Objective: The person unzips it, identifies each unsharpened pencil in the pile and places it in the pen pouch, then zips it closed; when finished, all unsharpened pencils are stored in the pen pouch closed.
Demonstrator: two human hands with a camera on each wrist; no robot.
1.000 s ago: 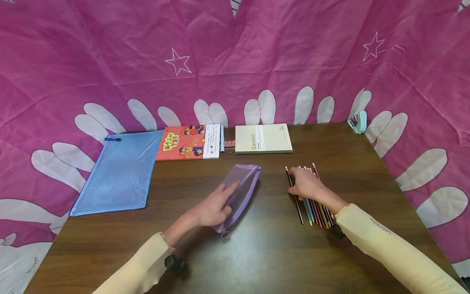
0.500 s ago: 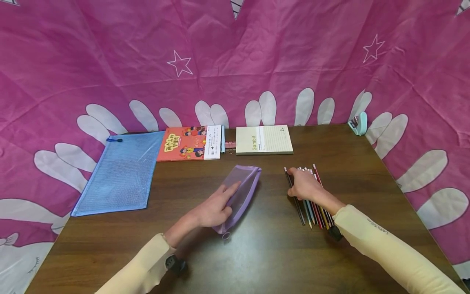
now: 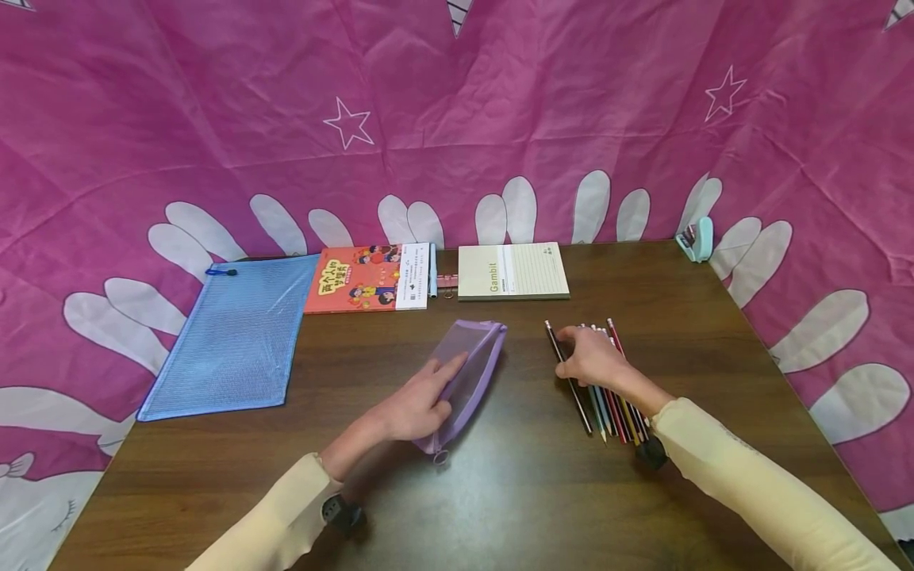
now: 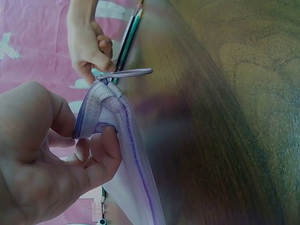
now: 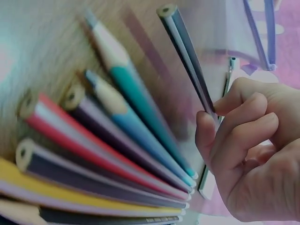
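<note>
A purple mesh pencil pouch (image 3: 480, 381) lies slantwise at mid-table, its zipper mouth parted. My left hand (image 3: 410, 408) grips its edge; in the left wrist view the thumb and fingers (image 4: 107, 152) hold the mouth apart beside the ring-shaped zipper pull (image 4: 133, 72). To the right, my right hand (image 3: 596, 357) pinches a black pencil (image 5: 183, 51) between thumb and fingertips. That pencil is tilted, standing apart from the others in the right wrist view. Below and behind this hand, several pencils (image 5: 79, 140) in red, blue, teal, yellow and dark colours lie side by side, partly covered by it.
A blue mesh zip bag (image 3: 236, 341) lies at the left. Along the back are an orange book (image 3: 357, 277), a pink binder clip (image 3: 447, 281) and a Gambit notebook (image 3: 514, 271). A light-blue stapler-like item (image 3: 703, 238) stands in the far right corner. Pink cloth (image 3: 457, 95) hangs behind the table.
My right hand has shifted the black pencil slightly left, widening its gap from the other pencils. The left hand and the pouch have stayed in place.
</note>
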